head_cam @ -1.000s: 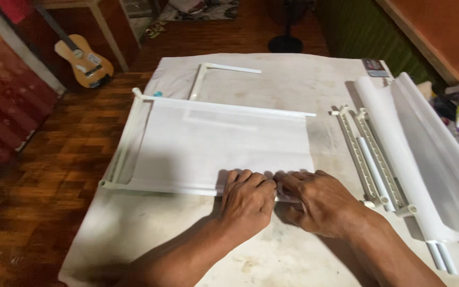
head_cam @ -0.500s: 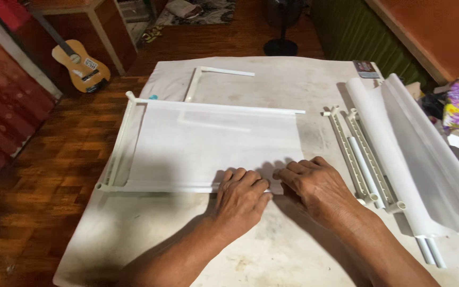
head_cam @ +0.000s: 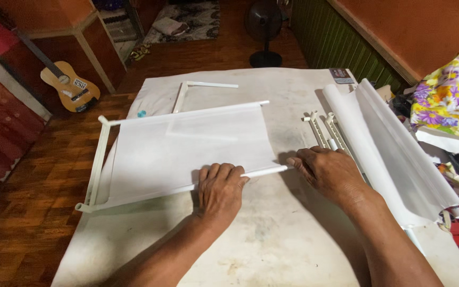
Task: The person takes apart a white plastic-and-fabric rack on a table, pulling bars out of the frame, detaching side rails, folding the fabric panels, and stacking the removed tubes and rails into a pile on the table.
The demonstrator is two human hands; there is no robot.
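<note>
We've got our left hand [head_cam: 220, 191] pressing flat on the white fabric-covered plastic frame [head_cam: 181, 151]; right hand [head_cam: 329, 172] pinches its near rail's end. White paper rolls [head_cam: 394, 154] lie right of the frame.

Your left hand [head_cam: 220, 192] hides part of the white rod [head_cam: 264, 171]. The flowery cloth [head_cam: 449, 95] runs off the picture's right edge.
</note>
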